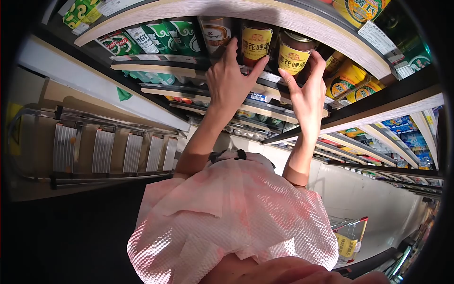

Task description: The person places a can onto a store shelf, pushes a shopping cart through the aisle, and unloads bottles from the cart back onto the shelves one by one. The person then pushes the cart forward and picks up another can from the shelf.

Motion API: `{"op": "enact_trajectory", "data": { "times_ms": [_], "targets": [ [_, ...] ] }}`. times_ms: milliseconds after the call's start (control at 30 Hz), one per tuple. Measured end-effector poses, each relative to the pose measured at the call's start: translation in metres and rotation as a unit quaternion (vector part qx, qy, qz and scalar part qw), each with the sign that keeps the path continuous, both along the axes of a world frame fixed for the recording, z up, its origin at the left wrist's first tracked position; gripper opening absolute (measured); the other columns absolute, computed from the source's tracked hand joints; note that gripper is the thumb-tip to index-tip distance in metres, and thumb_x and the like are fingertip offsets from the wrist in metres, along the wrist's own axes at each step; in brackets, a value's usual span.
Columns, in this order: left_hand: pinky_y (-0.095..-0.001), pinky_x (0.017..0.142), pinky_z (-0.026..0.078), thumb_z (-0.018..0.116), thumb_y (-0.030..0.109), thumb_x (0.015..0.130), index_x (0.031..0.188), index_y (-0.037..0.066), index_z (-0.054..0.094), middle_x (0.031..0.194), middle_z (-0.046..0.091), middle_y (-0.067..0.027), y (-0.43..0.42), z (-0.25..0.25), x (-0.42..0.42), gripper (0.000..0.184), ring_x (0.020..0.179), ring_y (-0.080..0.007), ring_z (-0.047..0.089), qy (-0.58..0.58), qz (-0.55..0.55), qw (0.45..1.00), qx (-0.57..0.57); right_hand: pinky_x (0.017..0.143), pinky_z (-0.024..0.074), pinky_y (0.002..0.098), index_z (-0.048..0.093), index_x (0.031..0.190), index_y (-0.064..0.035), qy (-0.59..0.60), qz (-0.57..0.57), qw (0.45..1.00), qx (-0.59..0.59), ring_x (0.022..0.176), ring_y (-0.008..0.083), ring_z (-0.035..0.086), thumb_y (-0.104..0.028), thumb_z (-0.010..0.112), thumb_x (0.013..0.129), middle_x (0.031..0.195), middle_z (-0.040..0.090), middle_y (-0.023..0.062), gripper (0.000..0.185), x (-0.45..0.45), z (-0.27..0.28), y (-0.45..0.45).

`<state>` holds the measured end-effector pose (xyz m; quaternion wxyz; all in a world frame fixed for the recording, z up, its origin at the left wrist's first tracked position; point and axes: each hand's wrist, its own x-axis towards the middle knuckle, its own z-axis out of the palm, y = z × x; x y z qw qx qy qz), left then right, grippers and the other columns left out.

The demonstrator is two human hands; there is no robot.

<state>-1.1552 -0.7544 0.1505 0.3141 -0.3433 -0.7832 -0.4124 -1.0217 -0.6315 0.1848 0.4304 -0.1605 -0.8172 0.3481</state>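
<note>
On the upper shelf, my left hand [230,78] is around a yellow-labelled beer can [257,43], fingers on its left and thumb on its right. A second can of the same kind, a beer can with a yellow label [293,57], stands to the right, tilted a little toward me. My right hand [308,90] grips it, thumb low on the left and fingers round the right side. Both cans look dark above and below the label. Directly left of my left hand stands a silver-and-brown can [216,35]. The backs of the cans are hidden.
Green cans [182,35] line the shelf at left, and yellow-orange cans [347,80] sit at right. A wooden shelf edge [189,10] runs above my hands. A metal stepladder [113,149] is at left; a shopping cart [349,236] stands below right.
</note>
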Motion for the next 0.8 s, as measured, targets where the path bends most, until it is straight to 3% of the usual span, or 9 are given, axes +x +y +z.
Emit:
{"op": "enact_trajectory", "data": {
  "times_ms": [67, 200, 233, 367, 400, 467, 500, 600, 800],
  "targets": [
    [-0.0457, 0.069, 0.061, 0.085, 0.050, 0.081, 0.131, -0.006, 0.058, 0.097, 0.075, -0.0231, -0.001, 0.005, 0.001, 0.080, 0.084, -0.0368, 0.076, -0.006, -0.011, 1.000, 0.014, 0.086, 0.0564, 0.0479, 0.041, 0.141, -0.0033, -0.007, 0.000, 1.000, 0.008, 0.108, 0.0464, 0.069, -0.013, 0.078, 0.090, 0.122, 0.067, 0.0278, 0.064, 0.001, 0.001, 0.001],
    [-0.0430, 0.072, 0.062, 0.087, 0.040, 0.081, 0.136, -0.002, 0.055, 0.110, 0.074, -0.0240, -0.004, 0.005, -0.001, 0.076, 0.097, -0.0350, 0.076, 0.004, -0.043, 0.997, 0.059, 0.084, 0.0569, 0.0497, 0.038, 0.142, -0.0016, -0.019, -0.012, 1.000, 0.016, 0.107, 0.0487, 0.068, -0.014, 0.077, 0.091, 0.120, 0.067, 0.0304, 0.065, 0.003, 0.001, 0.001],
    [-0.0380, 0.070, 0.062, 0.085, 0.026, 0.082, 0.136, 0.000, 0.055, 0.116, 0.071, -0.0227, -0.008, 0.011, 0.007, 0.067, 0.097, -0.0339, 0.075, -0.039, -0.066, 0.995, 0.067, 0.084, 0.0569, 0.0501, 0.037, 0.142, -0.0010, -0.021, -0.017, 1.000, 0.015, 0.107, 0.0491, 0.068, -0.014, 0.076, 0.092, 0.120, 0.066, 0.0310, 0.065, 0.003, 0.001, 0.000],
    [-0.0338, 0.067, 0.060, 0.078, 0.005, 0.082, 0.130, 0.001, 0.058, 0.120, 0.064, -0.0175, -0.013, 0.009, 0.029, 0.051, 0.090, -0.0275, 0.068, 0.044, -0.139, 0.983, 0.114, 0.082, 0.0567, 0.0515, 0.036, 0.143, 0.0001, -0.034, -0.034, 0.999, 0.006, 0.104, 0.0497, 0.068, -0.015, 0.076, 0.092, 0.117, 0.067, 0.0325, 0.067, 0.004, 0.001, 0.004],
    [-0.0340, 0.068, 0.060, 0.077, 0.005, 0.082, 0.129, 0.000, 0.059, 0.120, 0.065, -0.0168, -0.014, 0.003, 0.033, 0.051, 0.087, -0.0243, 0.070, 0.073, -0.147, 0.983, 0.086, 0.082, 0.0567, 0.0516, 0.037, 0.144, -0.0001, -0.040, -0.036, 0.999, 0.003, 0.104, 0.0497, 0.068, -0.016, 0.076, 0.092, 0.116, 0.067, 0.0323, 0.067, 0.005, 0.002, 0.004],
    [-0.0272, 0.062, 0.057, 0.078, 0.003, 0.081, 0.135, -0.001, 0.056, 0.130, 0.064, -0.0166, -0.014, 0.010, 0.052, 0.059, 0.087, -0.0194, 0.070, -0.008, -0.214, 0.976, 0.033, 0.080, 0.0556, 0.0527, 0.039, 0.142, 0.0004, -0.064, -0.068, 0.995, 0.029, 0.099, 0.0498, 0.069, -0.018, 0.077, 0.091, 0.112, 0.069, 0.0313, 0.066, 0.009, 0.004, 0.008],
    [-0.0310, 0.062, 0.057, 0.078, 0.006, 0.080, 0.140, -0.001, 0.055, 0.134, 0.064, -0.0169, -0.006, 0.006, 0.050, 0.065, 0.076, -0.0184, 0.069, 0.017, -0.229, 0.973, 0.036, 0.080, 0.0556, 0.0525, 0.039, 0.141, 0.0008, -0.061, -0.076, 0.995, 0.038, 0.098, 0.0496, 0.069, -0.019, 0.078, 0.091, 0.110, 0.070, 0.0308, 0.067, 0.010, 0.004, 0.011],
    [-0.0355, 0.067, 0.059, 0.077, 0.015, 0.082, 0.151, -0.005, 0.041, 0.153, 0.049, -0.0249, -0.004, 0.006, 0.053, 0.081, 0.069, -0.0242, 0.070, -0.058, -0.222, 0.970, -0.080, 0.077, 0.0562, 0.0504, 0.040, 0.140, 0.0018, -0.061, -0.088, 0.994, 0.024, 0.094, 0.0489, 0.071, -0.024, 0.081, 0.089, 0.103, 0.072, 0.0300, 0.071, 0.014, 0.004, 0.014],
    [-0.0412, 0.070, 0.061, 0.075, 0.020, 0.083, 0.157, -0.009, 0.023, 0.163, 0.028, -0.0326, 0.015, 0.005, 0.059, 0.095, 0.079, -0.0443, 0.072, -0.026, -0.218, 0.966, -0.140, 0.077, 0.0569, 0.0496, 0.041, 0.139, 0.0002, -0.067, -0.101, 0.992, 0.016, 0.095, 0.0468, 0.072, -0.025, 0.084, 0.086, 0.103, 0.073, 0.0300, 0.072, 0.019, 0.002, 0.015]
  ]
}}
